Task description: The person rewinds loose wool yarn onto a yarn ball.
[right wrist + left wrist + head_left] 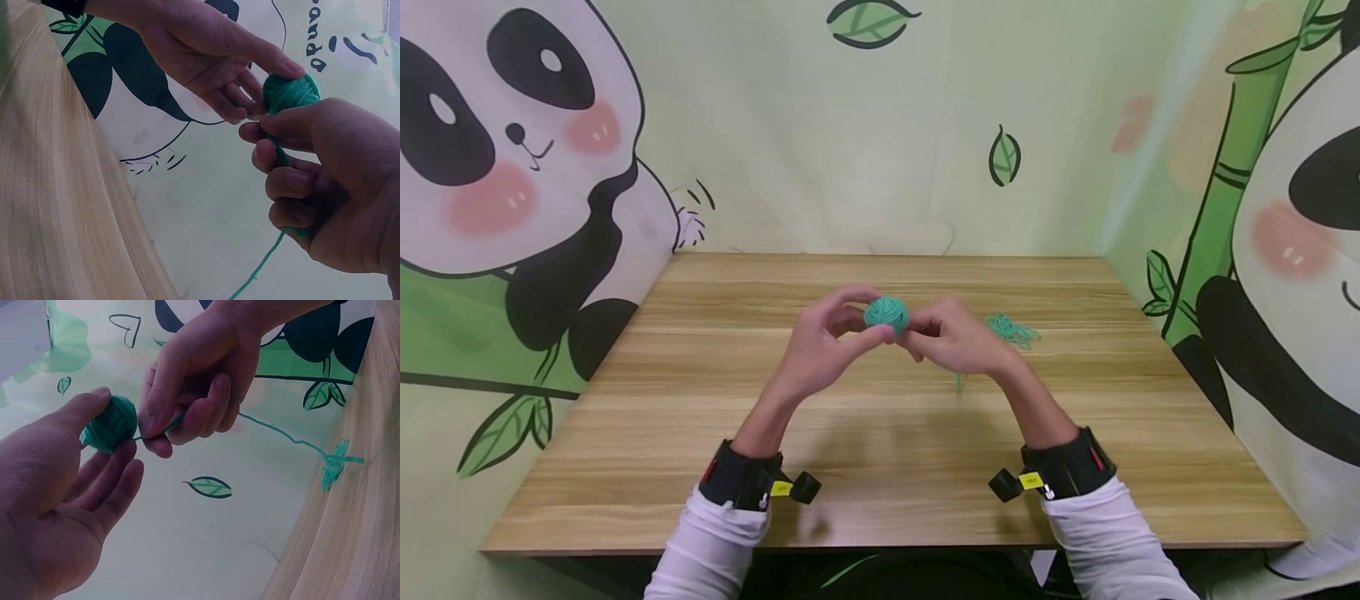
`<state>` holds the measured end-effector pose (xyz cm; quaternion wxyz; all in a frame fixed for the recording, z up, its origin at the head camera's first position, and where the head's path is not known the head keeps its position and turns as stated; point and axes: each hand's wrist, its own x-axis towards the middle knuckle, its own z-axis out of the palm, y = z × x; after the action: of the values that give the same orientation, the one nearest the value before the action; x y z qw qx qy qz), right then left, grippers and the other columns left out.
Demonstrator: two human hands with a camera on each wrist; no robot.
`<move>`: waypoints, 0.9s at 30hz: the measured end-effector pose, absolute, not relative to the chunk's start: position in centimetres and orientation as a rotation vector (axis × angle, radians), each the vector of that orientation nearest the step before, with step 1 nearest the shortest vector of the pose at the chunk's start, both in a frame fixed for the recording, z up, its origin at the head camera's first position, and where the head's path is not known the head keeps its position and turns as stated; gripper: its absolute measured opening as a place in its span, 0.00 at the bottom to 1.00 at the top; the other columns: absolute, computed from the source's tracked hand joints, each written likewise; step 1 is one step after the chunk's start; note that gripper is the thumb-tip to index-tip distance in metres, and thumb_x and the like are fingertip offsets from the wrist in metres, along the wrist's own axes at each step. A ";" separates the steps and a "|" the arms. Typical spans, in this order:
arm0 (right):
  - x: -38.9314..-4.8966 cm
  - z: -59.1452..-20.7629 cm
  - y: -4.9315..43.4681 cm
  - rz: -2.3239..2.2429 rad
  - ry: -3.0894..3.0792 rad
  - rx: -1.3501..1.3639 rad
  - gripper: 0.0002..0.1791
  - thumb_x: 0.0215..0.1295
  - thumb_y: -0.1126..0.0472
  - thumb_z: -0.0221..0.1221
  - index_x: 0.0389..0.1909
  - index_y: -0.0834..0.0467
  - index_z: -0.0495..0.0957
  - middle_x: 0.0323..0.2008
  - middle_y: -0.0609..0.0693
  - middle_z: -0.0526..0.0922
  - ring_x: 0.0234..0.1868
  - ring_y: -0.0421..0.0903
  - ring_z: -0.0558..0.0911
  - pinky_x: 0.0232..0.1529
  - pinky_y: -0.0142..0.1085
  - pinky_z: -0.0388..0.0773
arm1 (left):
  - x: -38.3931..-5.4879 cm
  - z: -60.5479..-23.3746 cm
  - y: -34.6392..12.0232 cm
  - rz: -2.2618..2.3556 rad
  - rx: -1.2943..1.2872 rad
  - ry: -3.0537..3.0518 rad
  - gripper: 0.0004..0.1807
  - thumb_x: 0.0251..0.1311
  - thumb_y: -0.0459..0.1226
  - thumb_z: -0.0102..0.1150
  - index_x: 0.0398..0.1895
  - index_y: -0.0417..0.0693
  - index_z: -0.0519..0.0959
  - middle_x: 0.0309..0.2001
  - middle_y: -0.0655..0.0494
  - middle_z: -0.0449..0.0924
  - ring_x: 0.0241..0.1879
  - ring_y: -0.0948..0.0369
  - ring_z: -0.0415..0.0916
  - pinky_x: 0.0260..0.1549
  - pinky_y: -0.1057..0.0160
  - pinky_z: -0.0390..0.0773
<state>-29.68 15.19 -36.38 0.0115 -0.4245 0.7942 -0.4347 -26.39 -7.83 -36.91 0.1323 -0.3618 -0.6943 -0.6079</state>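
A small teal ball of yarn [887, 313] is held up above the table between the thumb and fingers of my left hand [822, 346]. Close beside it, my right hand [957, 337] pinches the yarn strand [281, 429] with thumb and forefinger, its other fingers curled round the strand. From the right hand the strand runs down, in the left wrist view, to a loose heap of teal yarn [1013, 331] on the table. The ball's wound layers [292, 94] show in the right wrist view, partly hidden by the fingers.
The wood-grain table [880, 467] spreads under both hands. Behind it stands a pale green wall [925, 150] printed with pandas and leaves. Each wrist wears a black strap [741, 475] with a small camera.
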 end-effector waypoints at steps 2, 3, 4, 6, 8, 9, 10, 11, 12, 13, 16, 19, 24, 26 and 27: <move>-29.5 -36.3 15.1 -1.316 2.489 -1.321 0.12 0.76 0.64 0.57 0.34 0.57 0.88 0.18 0.53 0.76 0.14 0.42 0.63 0.16 0.29 0.60 | -26.9 -37.3 -7.9 -1.755 -1.027 -2.007 0.21 0.62 0.25 0.68 0.59 0.33 0.77 0.46 0.38 0.86 0.37 0.50 0.86 0.37 0.59 0.83; -29.5 -36.2 15.1 -1.293 2.494 -1.325 0.12 0.76 0.64 0.57 0.37 0.57 0.89 0.19 0.53 0.77 0.14 0.42 0.64 0.16 0.29 0.60 | -27.1 -37.5 -8.0 -1.751 -1.018 -2.005 0.21 0.62 0.27 0.68 0.59 0.34 0.78 0.46 0.39 0.86 0.37 0.51 0.86 0.36 0.61 0.83; -29.4 -36.2 15.0 -1.274 2.496 -1.324 0.12 0.76 0.65 0.56 0.39 0.58 0.89 0.19 0.53 0.77 0.14 0.42 0.64 0.17 0.29 0.61 | -27.4 -37.8 -8.0 -1.749 -1.014 -2.001 0.21 0.63 0.28 0.69 0.59 0.36 0.78 0.47 0.41 0.85 0.37 0.53 0.86 0.35 0.62 0.83; -29.3 -36.1 15.0 -1.229 2.510 -1.331 0.12 0.76 0.65 0.56 0.41 0.59 0.89 0.20 0.51 0.78 0.15 0.42 0.66 0.17 0.28 0.62 | -28.0 -38.3 -8.1 -1.750 -1.010 -1.995 0.22 0.64 0.31 0.69 0.60 0.40 0.78 0.48 0.42 0.85 0.37 0.55 0.86 0.33 0.64 0.83; -29.2 -36.1 14.9 -1.184 2.533 -1.346 0.12 0.76 0.65 0.56 0.42 0.59 0.89 0.20 0.48 0.78 0.16 0.41 0.68 0.17 0.28 0.63 | -28.3 -38.6 -8.2 -1.761 -1.008 -1.991 0.21 0.64 0.33 0.70 0.60 0.43 0.79 0.48 0.45 0.86 0.38 0.56 0.86 0.32 0.64 0.83; -29.2 -36.1 14.9 -1.166 2.543 -1.357 0.12 0.76 0.64 0.56 0.42 0.58 0.89 0.20 0.47 0.78 0.16 0.40 0.68 0.17 0.28 0.64 | -28.3 -38.6 -8.2 -1.767 -1.007 -1.988 0.21 0.64 0.33 0.70 0.59 0.45 0.79 0.48 0.47 0.86 0.38 0.56 0.86 0.32 0.64 0.83; -29.2 -36.1 14.9 -1.148 2.550 -1.374 0.11 0.76 0.64 0.57 0.41 0.58 0.89 0.20 0.46 0.77 0.16 0.40 0.69 0.17 0.28 0.65 | -28.4 -38.7 -8.2 -1.769 -1.002 -1.990 0.21 0.64 0.34 0.70 0.59 0.46 0.79 0.48 0.48 0.86 0.38 0.56 0.86 0.32 0.64 0.84; -29.1 -36.1 14.9 -1.128 2.559 -1.397 0.11 0.76 0.64 0.57 0.41 0.57 0.89 0.20 0.45 0.78 0.17 0.39 0.71 0.17 0.29 0.66 | -28.4 -38.7 -8.2 -1.770 -0.993 -1.993 0.21 0.63 0.35 0.71 0.59 0.46 0.79 0.48 0.49 0.86 0.38 0.56 0.87 0.33 0.63 0.84; -29.1 -36.0 14.8 -1.106 2.569 -1.419 0.11 0.76 0.63 0.57 0.40 0.56 0.89 0.20 0.44 0.78 0.18 0.38 0.72 0.18 0.28 0.67 | -28.4 -38.8 -8.2 -1.770 -0.982 -1.998 0.21 0.63 0.35 0.71 0.59 0.47 0.79 0.47 0.49 0.86 0.39 0.56 0.87 0.33 0.63 0.85; -29.0 -35.9 14.8 -1.089 2.573 -1.437 0.11 0.76 0.63 0.58 0.39 0.56 0.89 0.20 0.44 0.77 0.18 0.38 0.72 0.18 0.28 0.68 | -28.3 -38.8 -8.2 -1.766 -0.971 -2.006 0.21 0.63 0.36 0.71 0.58 0.48 0.79 0.46 0.51 0.87 0.38 0.57 0.87 0.33 0.62 0.85; -28.6 -35.4 14.7 -1.080 2.559 -1.472 0.11 0.77 0.62 0.58 0.34 0.55 0.86 0.20 0.43 0.75 0.18 0.38 0.71 0.19 0.28 0.67 | -28.4 -38.8 -8.2 -1.740 -0.942 -2.038 0.20 0.62 0.37 0.72 0.57 0.49 0.79 0.44 0.52 0.88 0.38 0.58 0.87 0.32 0.63 0.85; -28.1 -34.8 14.8 -1.135 2.544 -1.449 0.11 0.77 0.62 0.58 0.32 0.56 0.84 0.19 0.43 0.71 0.17 0.39 0.67 0.19 0.28 0.64 | -28.4 -38.8 -8.2 -1.708 -0.938 -2.066 0.20 0.62 0.38 0.72 0.56 0.49 0.79 0.44 0.53 0.87 0.37 0.59 0.87 0.32 0.63 0.84; -27.7 -34.2 15.2 -1.286 2.517 -1.349 0.08 0.76 0.61 0.59 0.37 0.57 0.85 0.21 0.46 0.73 0.18 0.42 0.67 0.20 0.29 0.63 | -28.5 -38.9 -8.3 -1.701 -0.950 -2.078 0.20 0.62 0.37 0.72 0.56 0.47 0.79 0.45 0.49 0.86 0.38 0.59 0.87 0.33 0.63 0.84; -27.7 -34.1 15.3 -1.332 2.508 -1.307 0.09 0.77 0.60 0.59 0.39 0.58 0.85 0.22 0.47 0.73 0.19 0.43 0.67 0.20 0.29 0.64 | -28.5 -38.9 -8.3 -1.706 -0.954 -2.079 0.20 0.62 0.37 0.72 0.56 0.48 0.79 0.44 0.49 0.86 0.38 0.59 0.87 0.33 0.61 0.85; -27.7 -34.0 15.3 -1.354 2.507 -1.292 0.09 0.77 0.59 0.59 0.39 0.57 0.85 0.22 0.47 0.73 0.19 0.43 0.67 0.20 0.29 0.64 | -28.5 -38.9 -8.2 -1.709 -0.959 -2.078 0.20 0.62 0.37 0.72 0.56 0.48 0.79 0.44 0.48 0.87 0.38 0.59 0.87 0.34 0.60 0.85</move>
<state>-27.73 15.34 -34.04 0.0064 -0.4130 0.8014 -0.4327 -28.48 -8.24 -38.94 0.1422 -0.3322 -0.7203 -0.5921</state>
